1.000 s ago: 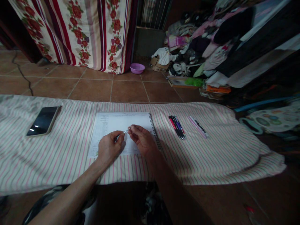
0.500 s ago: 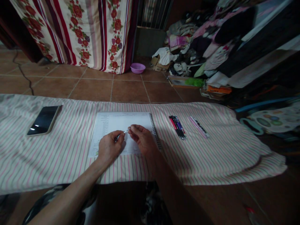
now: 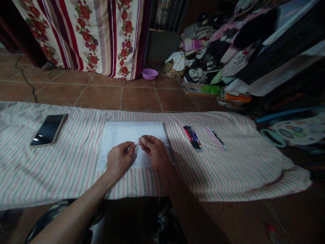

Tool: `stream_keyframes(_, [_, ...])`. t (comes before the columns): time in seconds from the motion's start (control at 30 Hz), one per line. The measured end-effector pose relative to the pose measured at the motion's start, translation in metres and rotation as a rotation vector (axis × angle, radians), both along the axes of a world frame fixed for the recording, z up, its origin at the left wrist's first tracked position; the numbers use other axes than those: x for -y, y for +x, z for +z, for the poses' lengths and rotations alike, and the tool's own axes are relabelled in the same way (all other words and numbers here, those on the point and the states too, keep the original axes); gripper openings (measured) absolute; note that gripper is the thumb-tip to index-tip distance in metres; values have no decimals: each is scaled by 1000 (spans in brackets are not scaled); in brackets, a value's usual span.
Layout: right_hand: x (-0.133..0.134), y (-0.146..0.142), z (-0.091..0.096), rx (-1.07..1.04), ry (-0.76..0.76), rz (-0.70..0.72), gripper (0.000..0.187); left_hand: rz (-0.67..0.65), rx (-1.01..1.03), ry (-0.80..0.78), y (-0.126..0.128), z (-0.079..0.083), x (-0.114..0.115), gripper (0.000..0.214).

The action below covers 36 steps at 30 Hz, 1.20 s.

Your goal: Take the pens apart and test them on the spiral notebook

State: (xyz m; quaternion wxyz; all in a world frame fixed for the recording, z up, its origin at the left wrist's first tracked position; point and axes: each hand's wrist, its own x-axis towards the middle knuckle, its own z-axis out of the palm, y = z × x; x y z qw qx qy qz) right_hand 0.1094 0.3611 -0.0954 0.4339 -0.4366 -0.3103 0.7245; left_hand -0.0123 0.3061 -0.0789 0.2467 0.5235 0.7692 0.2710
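Note:
Over the open spiral notebook point(image 3: 138, 129), my left hand point(image 3: 118, 160) is closed around a slim pen point(image 3: 136, 142). The pen's pale end pokes out between thumb and forefinger, and a dark part of it shows inside the fist. My right hand point(image 3: 156, 151) pinches the far tip of that pale end with thumb and fingertips, so whatever lies under those fingers is hidden. To the right of the notebook lies a bundle of several pens point(image 3: 193, 139), red, black and purple. Farther right is a pair of pens point(image 3: 215, 138), one pink and one black and white.
A striped cloth point(image 3: 83, 149) covers the low surface, with a phone point(image 3: 48, 129) at its left. Beyond lie the tiled floor point(image 3: 101, 95), a floral curtain point(image 3: 101, 37), a purple basin point(image 3: 149, 74) and a heap of clothes point(image 3: 203, 47). A patterned plastic seat point(image 3: 299, 130) stands at right.

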Motion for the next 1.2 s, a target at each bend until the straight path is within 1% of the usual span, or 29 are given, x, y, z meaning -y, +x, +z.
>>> stream_keyframes(0.27, [-1,0,3,11,-2,0,25,-15,82,44,-2,-7,-1,29])
stream_keyframes(0.4, [0,0,4,35,13,10,25,-31,126,71,-2,-7,-1,29])
stream_keyframes(0.6, [1,0,1,81,79,52,24,-27,158,86,-2,-8,-1,29])
stream_keyframes(0.8, [3,-1,-1,127,120,39,24,-43,177,100,-2,-9,-1,29])
stream_keyframes(1.03, [3,-4,-4,148,128,31,24,-45,216,123,-3,-12,-2,30])
stream_keyframes(1.2, [4,-2,-1,153,141,49,23,-50,271,137,-2,-13,-2,30])
